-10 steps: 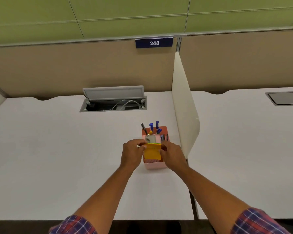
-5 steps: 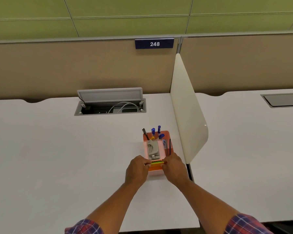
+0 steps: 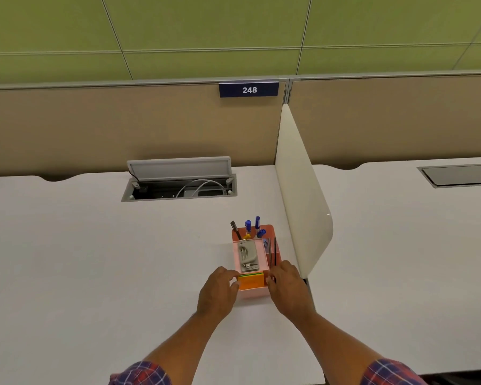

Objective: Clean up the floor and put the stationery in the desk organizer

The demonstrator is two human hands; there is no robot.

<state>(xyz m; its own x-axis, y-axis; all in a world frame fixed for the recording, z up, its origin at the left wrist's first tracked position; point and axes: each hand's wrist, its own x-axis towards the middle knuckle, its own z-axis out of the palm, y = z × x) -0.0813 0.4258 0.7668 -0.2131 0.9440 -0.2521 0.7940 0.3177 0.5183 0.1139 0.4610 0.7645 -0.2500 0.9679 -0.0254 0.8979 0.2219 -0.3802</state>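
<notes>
White worktop [image 3: 95, 259] all the way across, tan cubicle panels behind, a cream divider [image 3: 300, 207] standing to your right, and the desk organizer [image 3: 275, 237] sits just beside the foot of that divider. Your left hand [image 3: 220, 290] and right hand [image 3: 288, 284] flank its near end, fingers curled in toward the pad of sticky notes [image 3: 251, 282], orange with a green edge showing, which lies in the front compartment. Fingertips look to be touching the pad's two short sides, though whether you're pinching it or only steadying it, I cannot tell from here. Behind it, a grey hole punch [image 3: 248, 255] fills the middle tray, blue pens [image 3: 252, 227] stand upright in the back cup, and thin dark sticks sit in the narrow slot on the right. Handling-wise, that pad should be light and a bit floppy; the loose sheets may fan or curl, so take it by opposite edges and press flat, not by a corner. The organizer itself looks like thin, smooth plastic, likely to slide on this worktop, and the punch makes it heavy in the middle. If you shift it, grip low on both side walls and keep it level so the pens don't tip.
</notes>
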